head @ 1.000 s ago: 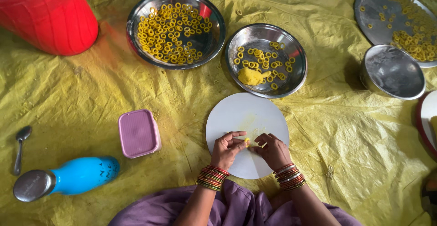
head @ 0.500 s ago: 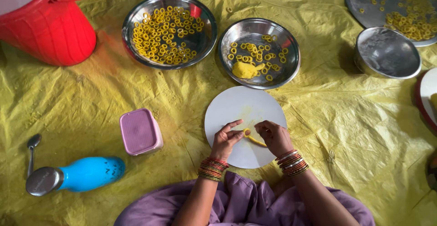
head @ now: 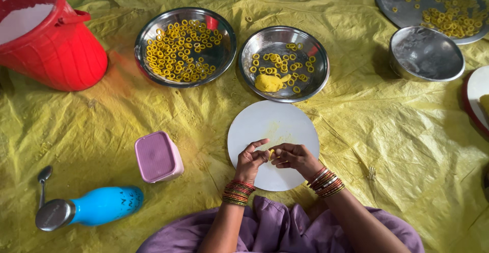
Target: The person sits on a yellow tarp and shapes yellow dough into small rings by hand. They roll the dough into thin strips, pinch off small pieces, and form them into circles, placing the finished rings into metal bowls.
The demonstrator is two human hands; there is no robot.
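Over the near edge of the white round board, the left hand and right hand meet fingertip to fingertip. A small yellow dough piece sits pinched between them, fingers narrow around it; its shape is seemingly a ring, mostly hidden.

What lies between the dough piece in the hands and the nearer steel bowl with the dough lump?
Nothing visible. The dough piece is pinched between left hand and right hand over the white round board; only bare board and yellow sheet reach the bowl.

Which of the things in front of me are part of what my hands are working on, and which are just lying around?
In use: left hand, right hand, yellow dough piece, white round board, steel bowl with dough lump, bowl of rings.

Lying about: red bucket, pink box, blue bottle, spoon.
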